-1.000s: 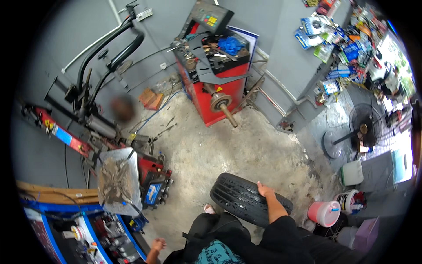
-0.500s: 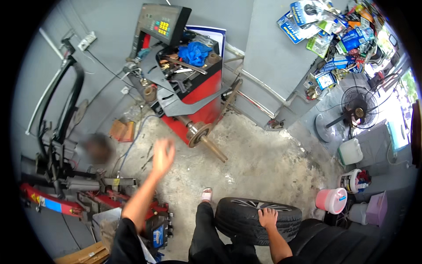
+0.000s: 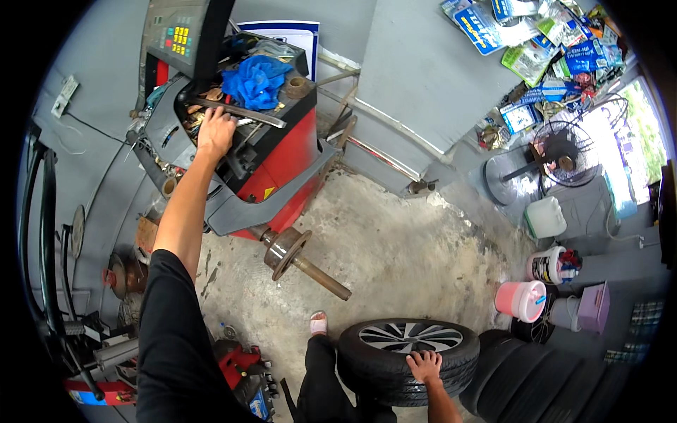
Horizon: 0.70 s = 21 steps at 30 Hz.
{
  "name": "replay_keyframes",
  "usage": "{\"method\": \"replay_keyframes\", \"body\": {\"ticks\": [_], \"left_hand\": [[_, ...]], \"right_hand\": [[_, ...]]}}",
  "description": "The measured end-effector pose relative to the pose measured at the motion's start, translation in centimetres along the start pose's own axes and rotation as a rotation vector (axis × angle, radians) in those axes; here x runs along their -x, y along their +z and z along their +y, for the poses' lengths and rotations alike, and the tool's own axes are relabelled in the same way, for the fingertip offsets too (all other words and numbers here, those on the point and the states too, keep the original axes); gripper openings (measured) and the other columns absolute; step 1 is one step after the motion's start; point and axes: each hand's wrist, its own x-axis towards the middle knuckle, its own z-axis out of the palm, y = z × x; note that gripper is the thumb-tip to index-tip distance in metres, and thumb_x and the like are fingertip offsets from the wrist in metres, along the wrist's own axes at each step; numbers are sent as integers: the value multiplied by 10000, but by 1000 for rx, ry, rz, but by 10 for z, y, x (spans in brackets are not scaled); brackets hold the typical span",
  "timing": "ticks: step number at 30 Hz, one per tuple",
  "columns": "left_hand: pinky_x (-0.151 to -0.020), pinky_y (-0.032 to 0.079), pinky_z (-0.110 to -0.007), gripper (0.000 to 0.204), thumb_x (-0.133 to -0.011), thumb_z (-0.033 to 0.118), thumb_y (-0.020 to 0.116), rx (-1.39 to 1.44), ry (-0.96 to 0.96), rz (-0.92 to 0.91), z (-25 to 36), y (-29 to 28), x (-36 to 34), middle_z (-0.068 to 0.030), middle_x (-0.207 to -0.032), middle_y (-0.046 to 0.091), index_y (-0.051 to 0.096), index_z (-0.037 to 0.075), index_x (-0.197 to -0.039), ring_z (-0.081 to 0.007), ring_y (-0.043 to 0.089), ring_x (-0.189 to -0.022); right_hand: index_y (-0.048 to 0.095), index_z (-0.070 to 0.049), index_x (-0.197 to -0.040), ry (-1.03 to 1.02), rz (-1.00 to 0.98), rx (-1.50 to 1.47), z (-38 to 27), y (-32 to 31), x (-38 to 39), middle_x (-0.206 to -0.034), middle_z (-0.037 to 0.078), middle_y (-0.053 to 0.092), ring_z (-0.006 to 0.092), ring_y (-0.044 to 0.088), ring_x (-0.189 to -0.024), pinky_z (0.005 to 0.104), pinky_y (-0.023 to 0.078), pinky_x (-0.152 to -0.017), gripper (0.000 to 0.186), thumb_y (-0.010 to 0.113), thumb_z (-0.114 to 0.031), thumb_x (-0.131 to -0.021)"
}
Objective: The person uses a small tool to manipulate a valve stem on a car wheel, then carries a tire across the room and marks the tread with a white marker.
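My left hand (image 3: 216,134) is down in the tool tray on top of a red and grey wheel balancer (image 3: 285,169). Its fingers are bent at the near side of a flat metal bar (image 3: 247,114); whatever they pinch is hidden beneath them. A crumpled blue cloth or plastic sheet (image 3: 257,81) lies just beyond. My right hand (image 3: 424,365) rests with fingers spread on the upper tread edge of a car wheel (image 3: 360,363). That wheel, with a black tyre and silver-black spoked rim (image 3: 409,337), leans on the floor in front of me.
The balancer's shaft (image 3: 321,276) juts out toward me. A row of tyres (image 3: 522,381) stands right of the wheel. Buckets (image 3: 518,302), a white jug (image 3: 546,217) and a fan (image 3: 564,155) line the right side. Red-and-black machinery (image 3: 236,363) stands at lower left.
My left hand has moved forward from mid-air into the balancer's tray. The view has shifted nearer the balancer. The wheel has tilted, showing more of its rim, with my right hand still on it.
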Motion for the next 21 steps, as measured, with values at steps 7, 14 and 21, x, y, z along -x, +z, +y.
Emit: {"method": "replay_keyframes", "body": {"ticks": [7,14,21], "left_hand": [[-1185,370,-455,246,-827,100,724,-69,92,51,-8,-22,3,-65,-1162,750,763,101,-1069,-266,559,-1328],[-1070,434,-518,231,-851,88,681,81,133,286,20,-132,82,-150,-1178,694,725,32,-1070,-328,601,-1238],[-1061,470,-485,299,-959,113,715,1054,-199,-33,204,-202,413,-178,-1142,751,734,7,-1238,-310,686,-1138]], "right_hand": [[580,-352,-1471,-5,-152,15,4,-12,-1,-1538,151,516,426,381,-1463,652,199,-1204,491,399,-572,-1071],[538,-355,-1532,-107,-25,114,48,-4,10,-1591,71,501,381,374,-1504,647,241,-1222,477,401,-480,-1093],[494,-309,-1595,29,-346,-43,97,-35,9,-1637,152,454,395,318,-1555,604,164,-1275,621,261,-619,-1109]]}}
